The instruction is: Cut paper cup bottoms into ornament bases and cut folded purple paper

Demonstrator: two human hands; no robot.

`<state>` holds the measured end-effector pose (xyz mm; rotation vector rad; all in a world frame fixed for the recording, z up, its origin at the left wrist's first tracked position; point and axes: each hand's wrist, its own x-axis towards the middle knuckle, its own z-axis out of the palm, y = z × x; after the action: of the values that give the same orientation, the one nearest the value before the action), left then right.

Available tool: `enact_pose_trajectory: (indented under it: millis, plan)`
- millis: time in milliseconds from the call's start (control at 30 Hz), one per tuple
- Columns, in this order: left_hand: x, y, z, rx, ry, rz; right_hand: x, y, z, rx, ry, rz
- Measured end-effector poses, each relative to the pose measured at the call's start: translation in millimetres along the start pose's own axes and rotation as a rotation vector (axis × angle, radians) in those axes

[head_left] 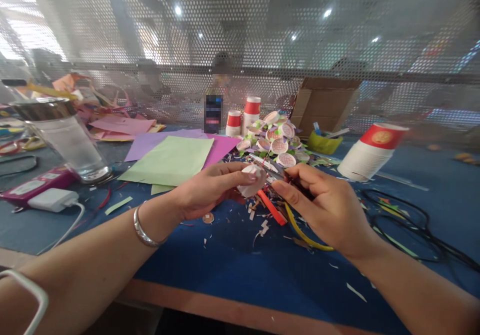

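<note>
Tabletop (232, 270), blue — perforated panel (255, 40) behind

- Mesh panel (243, 35): behind the worktop (232, 275), along its far edge.
- Glass (71, 145): left part, just right of the power strip (41, 187).
- Adapter (52, 200): at the strip's near side.
- Scraps (122, 125): toward the far left corner, behind the sheets (172, 157).
- Sheets: overlapping, between glass and pile (279, 146).
- Pile: centre, toward the far edge.
- Two cup stacks (251, 120): side by side, behind the pile's left end.
- Carton (322, 105): near the far edge, behind the tub (324, 145).
- Tub: between pile and third cup stack (367, 159).
- Cable (450, 251): before that stack, running toward the right edge.
- Snippets (264, 227): between pile and near edge.
</note>
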<state>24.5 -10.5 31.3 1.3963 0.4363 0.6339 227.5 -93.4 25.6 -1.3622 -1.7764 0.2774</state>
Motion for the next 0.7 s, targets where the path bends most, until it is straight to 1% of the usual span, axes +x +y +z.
enact_pose_trajectory:
  millis: [67, 133, 200, 267, 367, 467, 567, 700]
  plan:
    - [-1.2, -1.4, 1.9, 0.058, -0.027, -0.041, 0.4, -0.2, -0.1, 0.041, 0.005, -0.009]
    - [-2.8, -3.2, 4.2, 0.171, -0.063, -0.064, 1.0, -0.1, 0.6, 0.103, -0.021, -0.025]
    - [-4.1, -4.6, 6.0, 0.299, -0.127, -0.069, 1.4, 0.9, 2.1, 0.177, -0.074, -0.013]
    - [-4.9, -5.0, 6.3, 0.382, -0.174, -0.059, 1.8, 2.8, 3.9, 0.235, -0.145, 0.024]
    - [-5.1, -4.2, 4.1, 0.417, -0.166, -0.049, 2.7, 5.4, 6.2, 0.292, -0.203, 0.081]
    - [-5.3, -2.9, 1.0, 0.446, -0.176, -0.045, 3.7, 5.8, 7.0, 0.3, -0.184, 0.112]
    - [-6.1, -0.5, -0.2, 0.493, -0.207, -0.041, 4.0, 5.5, 6.6, 0.28, -0.195, 0.114]
    - [-7.0, 3.6, 1.3, 0.566, -0.177, -0.047, 4.1, 5.8, 5.5, 0.293, -0.206, 0.095]
